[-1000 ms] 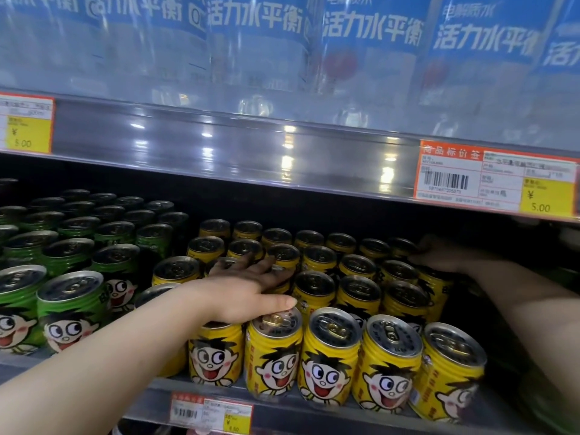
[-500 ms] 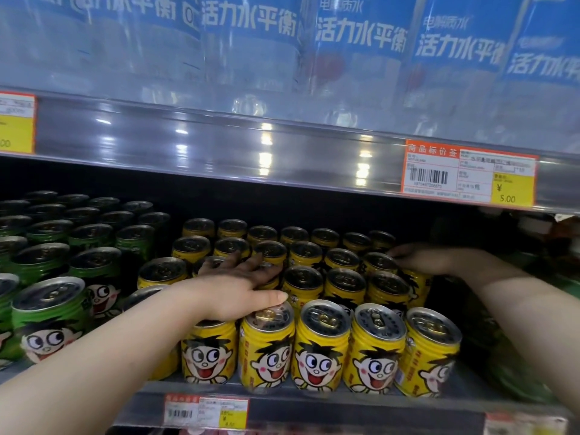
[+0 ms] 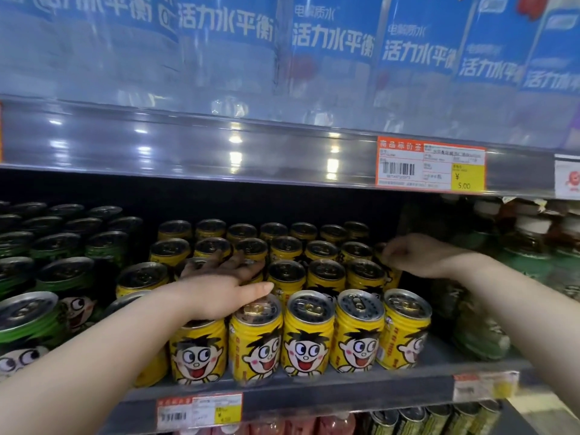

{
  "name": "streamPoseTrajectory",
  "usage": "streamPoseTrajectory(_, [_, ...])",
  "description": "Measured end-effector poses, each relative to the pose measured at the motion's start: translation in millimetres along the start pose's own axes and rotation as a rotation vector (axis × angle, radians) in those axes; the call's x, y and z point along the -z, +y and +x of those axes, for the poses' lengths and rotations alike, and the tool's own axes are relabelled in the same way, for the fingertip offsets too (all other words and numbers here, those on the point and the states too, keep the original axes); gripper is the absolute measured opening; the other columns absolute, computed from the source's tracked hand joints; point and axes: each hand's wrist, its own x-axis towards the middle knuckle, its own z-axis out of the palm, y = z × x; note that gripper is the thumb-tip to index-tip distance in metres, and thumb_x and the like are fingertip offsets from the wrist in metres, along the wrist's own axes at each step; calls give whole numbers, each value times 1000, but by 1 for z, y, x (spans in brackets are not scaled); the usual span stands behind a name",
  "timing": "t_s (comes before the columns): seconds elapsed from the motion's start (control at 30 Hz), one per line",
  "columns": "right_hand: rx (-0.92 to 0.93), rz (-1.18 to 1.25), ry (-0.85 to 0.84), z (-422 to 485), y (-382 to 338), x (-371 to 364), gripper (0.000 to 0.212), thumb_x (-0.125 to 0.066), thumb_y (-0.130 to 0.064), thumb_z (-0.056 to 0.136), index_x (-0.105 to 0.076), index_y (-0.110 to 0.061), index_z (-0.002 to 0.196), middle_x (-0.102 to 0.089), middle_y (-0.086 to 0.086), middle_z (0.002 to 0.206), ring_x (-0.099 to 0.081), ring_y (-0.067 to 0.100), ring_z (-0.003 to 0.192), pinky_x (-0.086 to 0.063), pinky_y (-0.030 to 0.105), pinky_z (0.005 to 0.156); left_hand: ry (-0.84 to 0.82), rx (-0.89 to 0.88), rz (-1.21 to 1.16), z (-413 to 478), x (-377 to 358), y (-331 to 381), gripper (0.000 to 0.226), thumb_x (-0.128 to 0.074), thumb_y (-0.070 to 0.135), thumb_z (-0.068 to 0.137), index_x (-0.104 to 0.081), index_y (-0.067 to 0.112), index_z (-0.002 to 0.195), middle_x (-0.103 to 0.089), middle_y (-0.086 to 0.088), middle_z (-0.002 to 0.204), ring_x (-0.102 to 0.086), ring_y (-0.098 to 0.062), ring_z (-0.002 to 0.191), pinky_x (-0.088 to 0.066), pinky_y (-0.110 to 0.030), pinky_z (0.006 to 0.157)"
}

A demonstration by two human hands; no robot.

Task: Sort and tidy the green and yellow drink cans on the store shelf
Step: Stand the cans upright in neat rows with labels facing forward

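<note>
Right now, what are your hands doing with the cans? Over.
Left hand flat on yellow cans. Right hand at their right edge, grip unclear. Green cans grouped left.

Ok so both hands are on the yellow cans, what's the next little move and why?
Probably nudge the outer yellow can leftward with the right hand, into its row. It stands at the block's right edge with open shelf beside it, while the left hand lies flat on neighbouring can tops, steadying them.
</note>
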Motion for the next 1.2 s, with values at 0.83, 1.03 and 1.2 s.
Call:
streamPoseTrajectory(0.83, [361, 138, 115, -49, -74, -62, 22, -42, -39, 94, -58, -42, 109, -63, -24, 106, -57, -2, 101, -48, 26, 90, 130, -147, -126, -84, 3, -76, 110, -56, 84, 45, -25, 44, 142, -29, 16, 136, -19, -9, 134, -24, -26, 110])
streamPoseTrajectory(1.03, [362, 149, 109, -50, -75, -62, 16, -43, -37, 94, -54, -47, 102, -63, -24, 104, -58, 0, 99, -49, 26, 88, 310, -100, -81, -90, -7, -97, 90, -70, 58, 69, -27, 35, 144, -28, 12, 141, -25, -10, 133, -29, -26, 109])
streamPoseTrajectory(1.2, [378, 145, 108, -49, -75, -62, 16, -44, -37, 93, -52, -50, 100, -62, -24, 104, -58, 1, 100, -49, 26, 89, 171, -180, -168, -88, -1, -106, 77, -72, 31, 79, -29, 33, 143, -24, 16, 134, -28, -4, 129, -26, -13, 105])
